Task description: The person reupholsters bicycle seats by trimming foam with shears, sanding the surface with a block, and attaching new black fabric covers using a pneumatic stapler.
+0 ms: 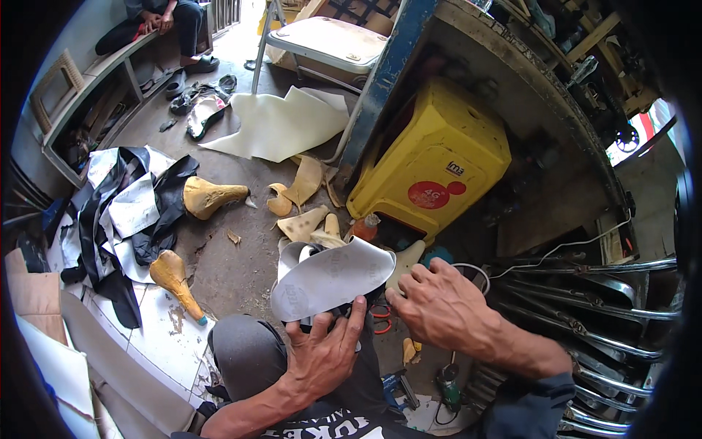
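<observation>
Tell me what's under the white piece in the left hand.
Black material shows beside the left hand, along the lower edge of the white piece. The piece covers the rest, so the material's full shape is hidden.

At the near centre, the curved sheet (336, 271) is showing white with faint grey print. On the left, two tapering forms (210, 196) are showing mustard yellow, while the scrap pile (134, 208) is mixing black and white. The right stool (472, 143) is displaying yellow with red discs (427, 195); the far sheet (285, 126) is looking cream.
</observation>
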The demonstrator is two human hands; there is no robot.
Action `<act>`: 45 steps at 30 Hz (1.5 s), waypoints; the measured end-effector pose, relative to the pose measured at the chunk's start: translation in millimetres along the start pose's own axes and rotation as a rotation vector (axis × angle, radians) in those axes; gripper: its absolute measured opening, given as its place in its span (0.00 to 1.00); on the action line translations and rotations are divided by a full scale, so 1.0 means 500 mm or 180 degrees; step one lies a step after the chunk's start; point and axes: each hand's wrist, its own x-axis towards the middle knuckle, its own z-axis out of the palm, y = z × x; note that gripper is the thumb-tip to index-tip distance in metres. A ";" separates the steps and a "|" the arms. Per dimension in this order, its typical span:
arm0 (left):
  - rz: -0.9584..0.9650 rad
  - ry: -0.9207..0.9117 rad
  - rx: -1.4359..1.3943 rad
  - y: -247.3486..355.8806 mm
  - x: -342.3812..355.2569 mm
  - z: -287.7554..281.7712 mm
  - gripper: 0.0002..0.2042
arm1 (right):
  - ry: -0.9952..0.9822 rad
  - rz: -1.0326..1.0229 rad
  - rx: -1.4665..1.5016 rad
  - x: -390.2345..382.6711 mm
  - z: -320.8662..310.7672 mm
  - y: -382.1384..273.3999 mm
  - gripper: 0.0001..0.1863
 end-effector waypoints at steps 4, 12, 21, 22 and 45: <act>0.0100 0.0085 0.0120 0.001 -0.003 -0.001 0.40 | -0.0914 -0.0114 0.0091 0.043 -0.012 0.015 0.11; -0.0037 -0.0232 -0.1117 -0.026 -0.001 0.007 0.44 | -0.0496 -0.0035 -0.0085 0.041 0.065 -0.012 0.14; -0.0371 -0.0019 -0.1666 -0.046 0.005 -0.016 0.42 | 0.0578 0.0543 0.0718 -0.010 0.139 -0.055 0.26; -0.0409 -0.0044 -0.1665 -0.044 0.007 -0.018 0.42 | 0.0691 0.0653 0.0879 -0.011 0.142 -0.057 0.25; -0.0129 -0.0004 -0.1859 -0.078 -0.046 -0.029 0.47 | 0.1914 0.0980 0.5265 -0.154 0.209 0.038 0.07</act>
